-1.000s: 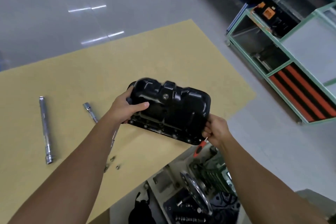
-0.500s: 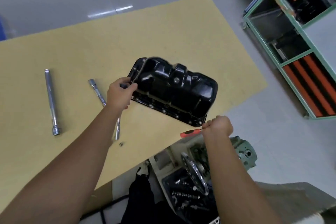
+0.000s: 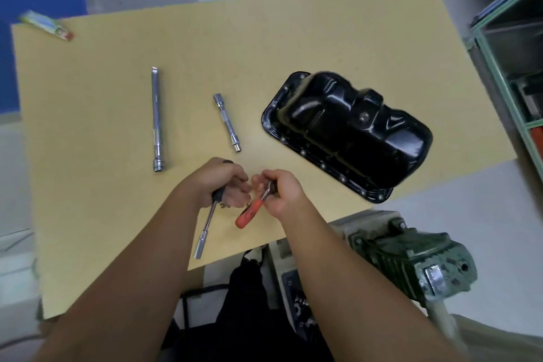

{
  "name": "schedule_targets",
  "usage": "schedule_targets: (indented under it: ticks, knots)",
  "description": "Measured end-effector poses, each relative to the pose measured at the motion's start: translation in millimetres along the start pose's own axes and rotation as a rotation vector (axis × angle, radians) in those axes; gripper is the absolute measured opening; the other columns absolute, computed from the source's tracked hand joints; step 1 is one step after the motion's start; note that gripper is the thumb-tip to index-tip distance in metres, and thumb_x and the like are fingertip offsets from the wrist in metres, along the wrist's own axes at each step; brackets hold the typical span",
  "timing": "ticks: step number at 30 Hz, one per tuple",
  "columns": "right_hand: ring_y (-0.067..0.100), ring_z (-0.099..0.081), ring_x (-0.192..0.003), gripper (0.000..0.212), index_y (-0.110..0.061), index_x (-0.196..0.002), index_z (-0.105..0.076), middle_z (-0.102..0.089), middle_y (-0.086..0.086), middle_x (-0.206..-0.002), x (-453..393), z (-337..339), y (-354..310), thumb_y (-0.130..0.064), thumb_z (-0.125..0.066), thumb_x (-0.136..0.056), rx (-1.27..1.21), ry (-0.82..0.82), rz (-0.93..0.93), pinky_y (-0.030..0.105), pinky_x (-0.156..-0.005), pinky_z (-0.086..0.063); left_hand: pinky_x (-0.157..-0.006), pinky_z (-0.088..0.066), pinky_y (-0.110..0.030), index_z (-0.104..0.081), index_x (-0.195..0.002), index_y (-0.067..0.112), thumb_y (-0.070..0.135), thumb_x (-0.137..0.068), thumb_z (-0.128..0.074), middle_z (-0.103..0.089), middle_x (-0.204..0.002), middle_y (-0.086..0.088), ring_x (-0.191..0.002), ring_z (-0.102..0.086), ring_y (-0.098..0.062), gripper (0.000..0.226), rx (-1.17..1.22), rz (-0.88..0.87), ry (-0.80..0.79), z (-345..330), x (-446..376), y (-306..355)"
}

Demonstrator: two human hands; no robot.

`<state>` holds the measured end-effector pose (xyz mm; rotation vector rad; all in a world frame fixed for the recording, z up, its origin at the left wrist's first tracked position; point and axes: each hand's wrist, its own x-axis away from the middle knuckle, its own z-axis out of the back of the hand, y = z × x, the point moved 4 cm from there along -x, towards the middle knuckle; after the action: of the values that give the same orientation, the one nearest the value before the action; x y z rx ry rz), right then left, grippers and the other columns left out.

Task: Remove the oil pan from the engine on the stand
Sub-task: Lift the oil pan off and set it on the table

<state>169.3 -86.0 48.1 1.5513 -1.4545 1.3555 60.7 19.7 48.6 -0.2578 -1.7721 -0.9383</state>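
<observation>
The tan board is flat and matte. The pan, glossy black pressed steel with a bolt-holed flange, lies open side down at its right, off the engine nearby, so removal looks done; tidying tools seems next. Two chrome bars lie left. The left hand grips a socket wrench; the right hand pinches a red-handled ratchet.

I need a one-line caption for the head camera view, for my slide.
Oil pan lies flange-down on the yellow board; left hand grips a socket tool, right hand a red-handled ratchet.
</observation>
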Motion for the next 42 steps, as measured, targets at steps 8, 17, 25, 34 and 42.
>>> schedule_targets:
  ticks: [8,17,25,34,42]
  knots:
    - [0.021,-0.063,-0.071,0.014,-0.001,-0.093,-0.056,-0.061,0.015,-0.093,5.0,-4.0,-8.5,-0.013,-0.053,-0.102,0.063,-0.033,0.051,0.020,-0.042,-0.045,-0.083,-0.061,-0.057,-0.075,-0.105,-0.008,0.009,-0.083,-0.069,-0.074,-0.097,-0.028,-0.086,-0.074,-0.041,0.028,0.149,-0.082,-0.119,-23.9,-18.1,-0.3]
    - [0.034,-0.068,-0.095,0.024,-0.013,-0.113,-0.059,-0.060,0.010,-0.115,19.2,-5.0,-22.7,-0.034,-0.056,-0.103,0.179,-0.157,0.051,0.020,-0.036,-0.037,-0.065,-0.063,-0.044,-0.073,-0.108,-0.001,0.013,-0.087,-0.069,-0.075,-0.098,-0.028,-0.084,-0.076,-0.046,0.025,0.175,-0.163,0.025,-20.8,-15.9,-0.5]
    - [0.042,-0.073,-0.107,0.047,-0.030,-0.138,-0.051,-0.058,0.002,-0.143,18.2,1.7,-36.0,-0.050,-0.063,-0.098,0.249,-0.257,0.079,0.017,-0.034,-0.029,-0.057,-0.060,-0.039,-0.072,-0.107,0.010,0.015,-0.088,-0.072,-0.078,-0.094,-0.016,-0.081,-0.077,-0.043,0.020,0.233,-0.191,0.034,-27.6,-11.2,-5.1]
    - [0.022,-0.064,-0.066,0.040,-0.006,-0.129,-0.058,-0.066,0.026,-0.118,39.1,29.1,-64.2,0.010,-0.047,-0.095,0.129,-0.187,0.279,0.028,-0.060,-0.052,-0.041,-0.024,-0.020,-0.048,-0.074,0.019,0.047,-0.097,-0.068,-0.041,-0.057,0.002,-0.041,-0.032,-0.013,0.041,0.477,-0.285,0.249,-36.4,-3.5,0.3]
    - [0.010,-0.039,-0.051,0.046,-0.016,-0.083,-0.073,-0.068,-0.001,-0.075,84.0,47.2,-32.8,-0.057,-0.057,-0.097,1.115,-0.149,0.324,0.022,-0.045,-0.024,-0.039,-0.017,-0.023,-0.035,-0.076,0.024,0.061,-0.096,-0.060,-0.023,-0.058,0.007,-0.045,-0.017,-0.011,0.049,0.870,-0.269,0.269,-50.2,9.8,46.3]
